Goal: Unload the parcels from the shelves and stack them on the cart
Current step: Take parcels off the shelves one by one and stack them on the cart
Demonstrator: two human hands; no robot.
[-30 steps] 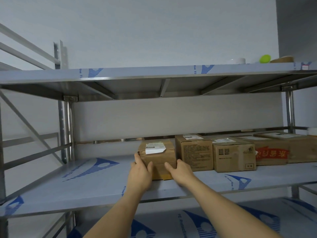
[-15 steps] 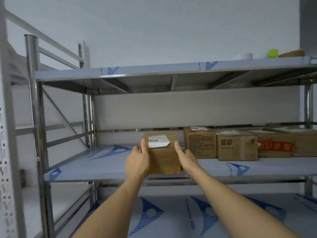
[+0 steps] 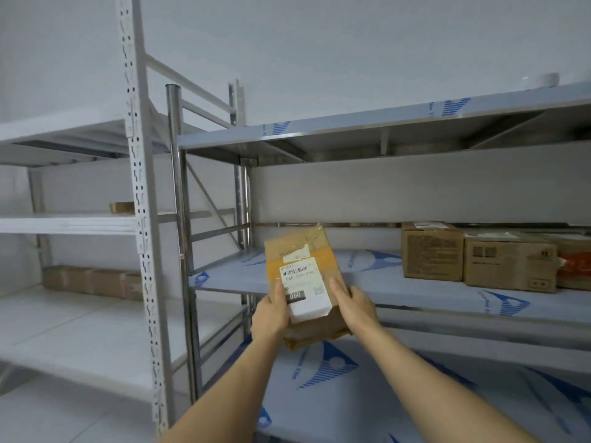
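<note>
**Q:** Two hands are in view — what are they doing?

**A:** Both hold one brown cardboard parcel point(image 3: 300, 282) in the air, just in front of the steel rack point(image 3: 367, 132) and clear of its middle shelf point(image 3: 415, 298). The left hand point(image 3: 270, 313) grips the parcel's left edge, thumb curled over the top face beside a black tag reading 060. The right hand point(image 3: 355, 306) grips the right edge, thumb lying along the top and the other fingers wrapped underneath, out of sight.

**Q:** How does the parcel sit?

**A:** It is tilted, far end raised, so its top faces the camera. A white shipping label point(image 3: 305, 290) with a barcode covers much of that face, above yellowish tape.

**Q:** What else is on the steel rack?

**A:** On the middle shelf, to the right of the held parcel and well apart from it, a row of boxes point(image 3: 431, 254) stands against the back rail; the one at the frame's right edge shows red print. A white roll point(image 3: 319, 79)... correction: the white roll point(image 3: 540, 80) sits on the top shelf, far right.

**Q:** And left of the steel rack?

**A:** A white shelving unit point(image 3: 140, 187) stands just beside it. Its lower shelf carries a low row of brown cartons point(image 3: 92, 281), and one small brown box point(image 3: 122, 207) sits on the shelf above.
</note>
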